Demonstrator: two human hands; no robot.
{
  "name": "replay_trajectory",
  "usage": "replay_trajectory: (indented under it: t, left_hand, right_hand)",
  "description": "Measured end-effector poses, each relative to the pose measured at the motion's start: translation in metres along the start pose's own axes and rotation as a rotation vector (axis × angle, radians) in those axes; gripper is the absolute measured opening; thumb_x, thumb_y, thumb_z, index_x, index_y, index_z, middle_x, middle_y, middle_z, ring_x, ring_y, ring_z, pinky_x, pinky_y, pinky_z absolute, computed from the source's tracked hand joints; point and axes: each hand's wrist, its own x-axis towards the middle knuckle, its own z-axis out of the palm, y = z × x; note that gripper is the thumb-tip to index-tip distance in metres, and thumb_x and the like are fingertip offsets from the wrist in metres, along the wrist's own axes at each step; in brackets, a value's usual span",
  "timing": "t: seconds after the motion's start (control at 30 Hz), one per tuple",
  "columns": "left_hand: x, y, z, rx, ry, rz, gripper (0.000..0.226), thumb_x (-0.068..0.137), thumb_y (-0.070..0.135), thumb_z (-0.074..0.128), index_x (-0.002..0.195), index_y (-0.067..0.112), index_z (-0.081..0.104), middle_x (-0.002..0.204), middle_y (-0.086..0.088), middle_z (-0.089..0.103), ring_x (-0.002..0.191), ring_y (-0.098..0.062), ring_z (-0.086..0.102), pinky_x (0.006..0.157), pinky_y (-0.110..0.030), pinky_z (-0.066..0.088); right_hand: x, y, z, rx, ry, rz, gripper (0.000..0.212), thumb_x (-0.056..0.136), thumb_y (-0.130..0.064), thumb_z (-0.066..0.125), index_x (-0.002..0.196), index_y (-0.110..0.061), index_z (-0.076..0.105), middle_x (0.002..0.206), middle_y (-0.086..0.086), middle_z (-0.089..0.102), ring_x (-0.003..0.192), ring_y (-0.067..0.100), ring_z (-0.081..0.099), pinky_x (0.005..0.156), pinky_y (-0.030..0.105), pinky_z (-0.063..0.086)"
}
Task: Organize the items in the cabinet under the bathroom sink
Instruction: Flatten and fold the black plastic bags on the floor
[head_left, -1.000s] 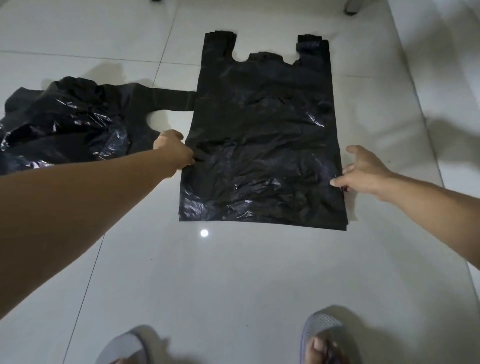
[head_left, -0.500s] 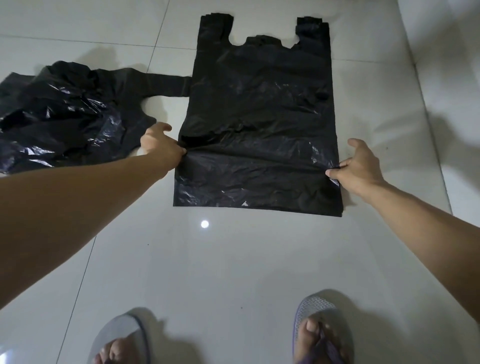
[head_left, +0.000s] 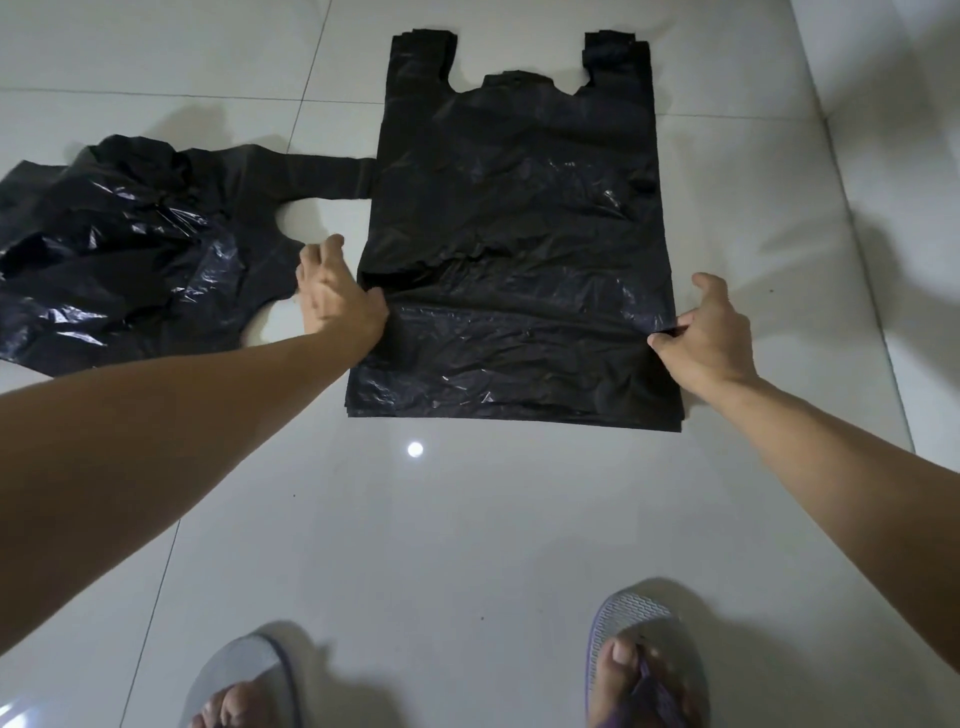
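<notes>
From the head camera, a flat stack of black plastic bags (head_left: 519, 249) lies spread on the tiled floor (head_left: 467, 519), handles pointing away from the person. The left hand (head_left: 337, 299) grips the stack's left edge, though how its fingers lie is hidden. The right hand (head_left: 709, 332) pinches the right edge, fingers closed on the plastic. A crease runs across between the two hands, so the step looks like a fold. To fold well, both edges should rise together and stay level, keeping the layers aligned. A crumpled bag (head_left: 119, 249) lies just left, its handle reaching the stack.
</notes>
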Motion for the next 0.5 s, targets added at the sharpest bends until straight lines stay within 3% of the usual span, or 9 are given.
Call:
replay_trajectory:
  t: [0.1, 0.2, 0.33, 0.43, 0.5]
  left_hand:
    - [-0.027, 0.005, 0.01, 0.085, 0.008, 0.379, 0.057, 0.084, 0.019, 0.06, 0.138, 0.008, 0.045, 0.146, -0.013, 0.038, 0.133, -0.032, 0.035, 0.113, -0.045, 0.025]
    - [-0.051, 0.011, 0.024, 0.126, -0.141, 0.579, 0.057, 0.092, 0.029, 0.053, 0.144, 0.011, 0.041, 0.157, -0.009, 0.027, 0.145, -0.027, 0.021, 0.121, -0.045, 0.01]
    - [-0.06, 0.016, 0.046, 0.31, -0.303, 0.675, 0.058, 0.102, 0.044, 0.034, 0.153, 0.018, 0.026, 0.164, -0.005, 0.005, 0.151, -0.023, 0.0, 0.121, -0.046, -0.003]
    - [-0.058, 0.016, 0.058, 0.458, -0.34, 0.653, 0.065, 0.1, 0.055, 0.019, 0.156, 0.022, 0.014, 0.164, -0.005, -0.004, 0.15, -0.025, -0.007, 0.12, -0.052, -0.002]
    - [-0.055, 0.014, 0.064, 0.519, -0.365, 0.628, 0.069, 0.097, 0.061, 0.012, 0.156, 0.026, 0.007, 0.163, -0.003, -0.008, 0.15, -0.027, -0.01, 0.119, -0.055, -0.003]
  right_hand:
    - [-0.015, -0.005, 0.009, -0.181, 0.143, -0.178, 0.074, 0.08, -0.015, 0.075, 0.143, -0.007, 0.036, 0.126, 0.017, 0.055, 0.118, 0.039, 0.05, 0.096, 0.049, 0.043]
    - [-0.033, -0.014, 0.025, -0.219, 0.179, -0.435, 0.061, 0.078, -0.016, 0.074, 0.132, -0.004, 0.05, 0.128, 0.018, 0.055, 0.117, 0.04, 0.05, 0.095, 0.049, 0.042]
    - [-0.036, -0.028, 0.053, -0.245, 0.073, -0.602, 0.051, 0.086, -0.025, 0.065, 0.131, -0.005, 0.057, 0.137, 0.018, 0.054, 0.127, 0.04, 0.049, 0.105, 0.052, 0.041]
    - [-0.031, -0.036, 0.068, -0.391, -0.118, -0.526, 0.059, 0.099, -0.047, 0.044, 0.151, -0.021, 0.035, 0.161, 0.009, 0.026, 0.149, 0.034, 0.019, 0.119, 0.054, 0.018]
    - [-0.03, -0.033, 0.078, -0.478, -0.168, -0.52, 0.065, 0.098, -0.059, 0.029, 0.155, -0.029, 0.023, 0.165, 0.006, 0.013, 0.151, 0.033, 0.006, 0.12, 0.056, 0.007]
